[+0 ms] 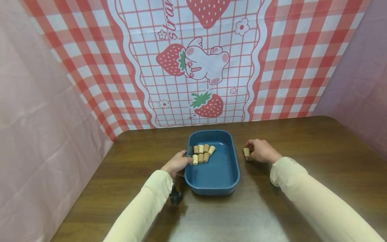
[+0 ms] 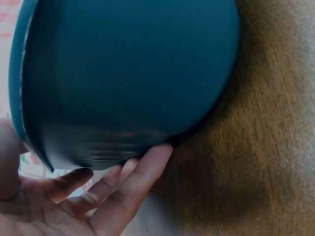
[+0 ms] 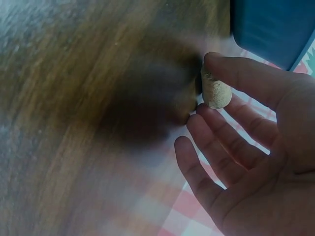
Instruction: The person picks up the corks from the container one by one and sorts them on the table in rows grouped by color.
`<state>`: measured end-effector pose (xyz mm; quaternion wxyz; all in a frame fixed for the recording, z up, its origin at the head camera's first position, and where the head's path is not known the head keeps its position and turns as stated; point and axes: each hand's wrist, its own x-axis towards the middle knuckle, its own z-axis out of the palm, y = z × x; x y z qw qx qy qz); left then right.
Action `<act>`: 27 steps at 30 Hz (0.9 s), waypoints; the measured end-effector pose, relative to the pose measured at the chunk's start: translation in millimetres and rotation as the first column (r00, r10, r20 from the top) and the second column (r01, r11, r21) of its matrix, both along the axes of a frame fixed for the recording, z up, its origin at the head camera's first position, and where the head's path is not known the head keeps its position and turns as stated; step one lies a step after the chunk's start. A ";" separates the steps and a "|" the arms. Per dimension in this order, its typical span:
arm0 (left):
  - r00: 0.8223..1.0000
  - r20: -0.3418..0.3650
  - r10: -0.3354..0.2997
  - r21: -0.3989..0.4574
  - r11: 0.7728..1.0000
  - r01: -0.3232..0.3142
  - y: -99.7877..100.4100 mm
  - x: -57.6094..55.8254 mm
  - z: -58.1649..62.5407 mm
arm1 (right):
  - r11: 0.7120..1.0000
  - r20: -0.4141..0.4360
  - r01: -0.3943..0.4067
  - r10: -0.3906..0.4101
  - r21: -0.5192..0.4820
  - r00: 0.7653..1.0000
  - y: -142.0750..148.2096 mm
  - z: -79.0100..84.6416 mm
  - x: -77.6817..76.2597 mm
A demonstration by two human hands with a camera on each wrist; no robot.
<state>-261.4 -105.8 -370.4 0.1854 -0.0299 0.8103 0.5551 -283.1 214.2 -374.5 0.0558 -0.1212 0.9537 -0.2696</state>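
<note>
A deep blue tray (image 1: 222,171) with rounded corners sits on the wooden table, with several tan corks (image 1: 201,158) grouped in two rows against its left side. My left hand (image 1: 177,162) grips the tray's left wall, thumb over the rim; the left wrist view shows its fingers (image 2: 133,194) against the outside. To the right of the tray, my right hand (image 1: 260,151) pinches a single cork (image 3: 215,91) between thumb and fingers, just at the tabletop. The other right fingers are spread and loosely bent.
The brown wooden table (image 1: 145,151) extends around the tray on all sides. Behind it hangs a red checked cloth (image 1: 290,67) with strawberry prints. Pale pink curtains (image 1: 45,117) close off both sides. A black wrist device (image 1: 175,195) hangs under the left sleeve.
</note>
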 end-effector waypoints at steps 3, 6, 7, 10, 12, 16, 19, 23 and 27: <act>1.000 0.004 0.004 0.001 1.000 -0.004 -0.3 0.0 0.0 | 1.000 0.005 -0.005 0.005 0.000 1.000 -0.7 0.3 1.0; 1.000 0.008 0.006 0.005 1.000 -0.006 -0.1 0.3 0.7 | 1.000 0.007 -0.008 0.008 0.001 1.000 -0.8 0.7 1.4; 1.000 0.008 0.004 0.004 1.000 -0.004 0.0 0.5 0.9 | 1.000 0.012 -0.006 0.006 0.001 1.000 -0.7 0.8 1.3; 1.000 0.007 0.001 0.001 1.000 -0.001 0.4 0.7 1.5 | 1.000 0.016 -0.005 0.004 0.007 1.000 -0.1 1.1 1.1; 1.000 0.006 0.000 -0.003 1.000 0.000 0.8 0.7 1.8 | 1.000 0.018 -0.005 0.005 0.011 1.000 0.2 1.4 1.0; 1.000 0.005 0.000 -0.006 1.000 0.000 1.6 0.6 2.0 | 1.000 0.021 -0.011 0.011 0.008 1.000 0.3 3.2 1.1; 1.000 0.005 0.000 -0.009 1.000 0.000 2.1 0.4 1.7 | 1.000 0.017 -0.009 0.009 -0.011 1.000 -0.2 7.5 2.0; 1.000 0.006 0.000 -0.012 1.000 0.000 2.0 0.8 1.4 | 0.999 0.012 0.013 -0.013 -0.046 1.000 -3.4 18.8 4.8; 1.000 0.002 -0.002 -0.015 1.000 0.002 1.0 0.6 1.3 | 0.996 -0.017 0.034 -0.035 -0.077 0.999 -10.7 30.9 6.8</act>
